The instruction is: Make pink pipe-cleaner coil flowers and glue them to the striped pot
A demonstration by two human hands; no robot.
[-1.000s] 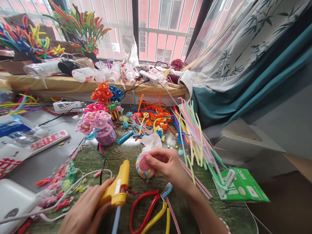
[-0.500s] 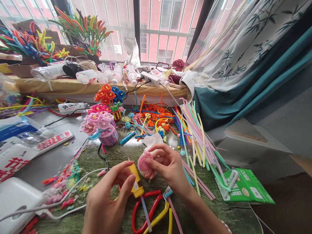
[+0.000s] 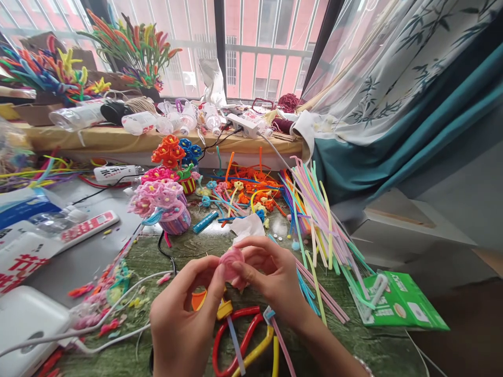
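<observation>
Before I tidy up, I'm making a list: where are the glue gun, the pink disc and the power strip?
Glue gun (image 3: 225, 309), head view: yellow rear end.
Pink disc (image 3: 231, 256), head view: visible face.
Power strip (image 3: 244, 125), head view: white casing.

Craft corner, apparently in a home.
The barred window (image 3: 271, 47) and leaf-print curtain (image 3: 371, 97) suggest a dwelling; pipe cleaners (image 3: 314, 220), fuzzy flowers (image 3: 157, 195), a glue gun (image 3: 224, 309) and scraps (image 3: 108, 327) on the table (image 3: 147, 254) indicate handcraft; bottles (image 3: 137, 123) and a power strip (image 3: 243, 125) line the sill (image 3: 149, 139).
</observation>
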